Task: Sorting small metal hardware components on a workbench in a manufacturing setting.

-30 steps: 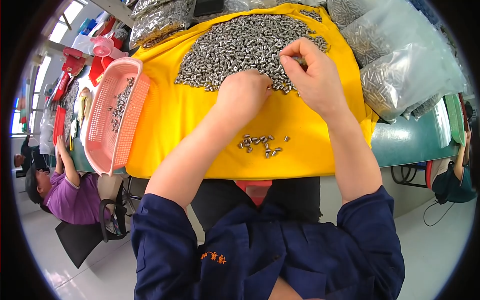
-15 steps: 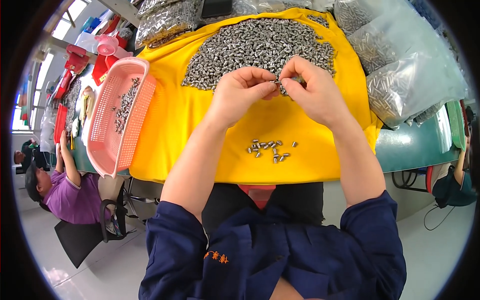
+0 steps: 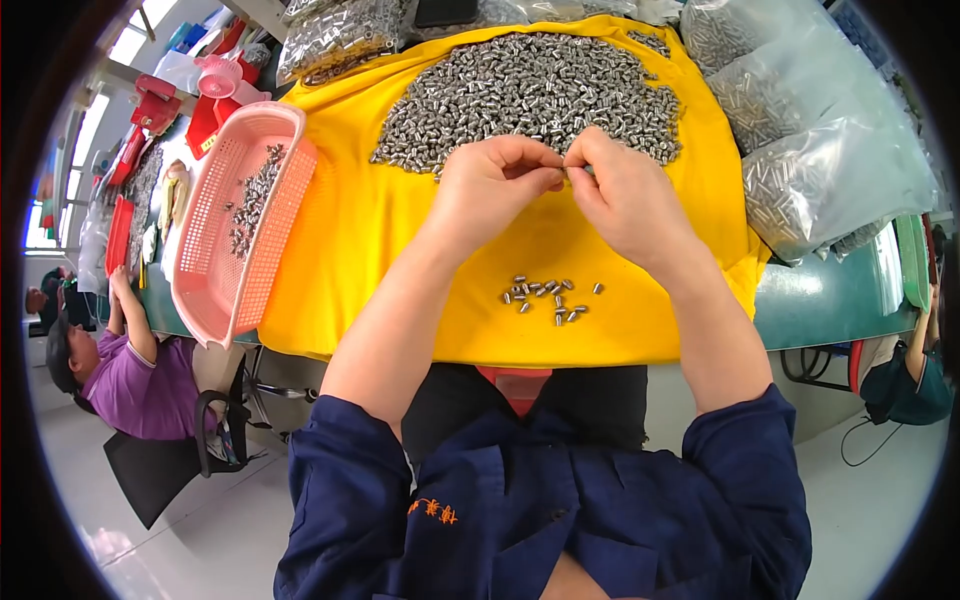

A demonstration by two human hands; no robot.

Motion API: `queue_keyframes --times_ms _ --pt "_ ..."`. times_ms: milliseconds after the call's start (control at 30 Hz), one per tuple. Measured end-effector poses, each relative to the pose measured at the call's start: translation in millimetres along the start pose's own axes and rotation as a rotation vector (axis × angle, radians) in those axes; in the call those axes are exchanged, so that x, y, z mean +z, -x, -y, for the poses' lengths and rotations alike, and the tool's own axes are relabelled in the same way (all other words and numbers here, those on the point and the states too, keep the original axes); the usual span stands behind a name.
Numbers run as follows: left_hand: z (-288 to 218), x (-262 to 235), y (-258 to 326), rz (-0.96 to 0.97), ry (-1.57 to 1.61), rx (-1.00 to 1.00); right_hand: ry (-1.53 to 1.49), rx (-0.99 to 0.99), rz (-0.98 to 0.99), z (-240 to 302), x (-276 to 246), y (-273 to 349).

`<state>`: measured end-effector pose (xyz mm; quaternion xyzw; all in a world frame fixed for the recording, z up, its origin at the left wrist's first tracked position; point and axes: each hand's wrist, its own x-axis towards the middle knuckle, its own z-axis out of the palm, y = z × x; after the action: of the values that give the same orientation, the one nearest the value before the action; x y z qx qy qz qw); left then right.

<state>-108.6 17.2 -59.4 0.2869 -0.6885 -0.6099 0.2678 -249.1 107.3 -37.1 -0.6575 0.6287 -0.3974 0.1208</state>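
Observation:
My left hand [image 3: 492,190] and my right hand [image 3: 625,195] meet at their fingertips over the near edge of a large heap of small metal cylindrical parts [image 3: 530,90]. Both hands pinch, thumb against forefinger. A tiny part seems to sit between the fingertips, mostly hidden by them, so its kind cannot be made out. Below the hands, a small loose group of metal cylinders [image 3: 540,290] lies on the yellow cloth [image 3: 400,300] near its front edge.
A pink perforated basket [image 3: 200,270] with some metal parts stands at the left. Clear plastic bags of parts [image 3: 790,190] are piled at the right, and more bags [image 3: 340,45] lie at the back beside a dark phone [image 3: 446,11]. A person in purple [image 3: 140,385] sits at the left.
My fingertips have come closer together, covering the small part that showed between them before. The whole view has shifted slightly.

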Motion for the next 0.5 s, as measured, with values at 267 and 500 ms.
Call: queue_keyframes --times_ms 267,500 --pt "2.6 -2.5 -2.0 -0.064 -0.055 0.054 -0.142 0.1 -0.108 -4.0 -4.5 -3.0" --pt "2.5 -2.8 -3.7 0.035 0.467 -0.082 -0.293 0.126 -0.074 -2.7 -2.0 -2.9"
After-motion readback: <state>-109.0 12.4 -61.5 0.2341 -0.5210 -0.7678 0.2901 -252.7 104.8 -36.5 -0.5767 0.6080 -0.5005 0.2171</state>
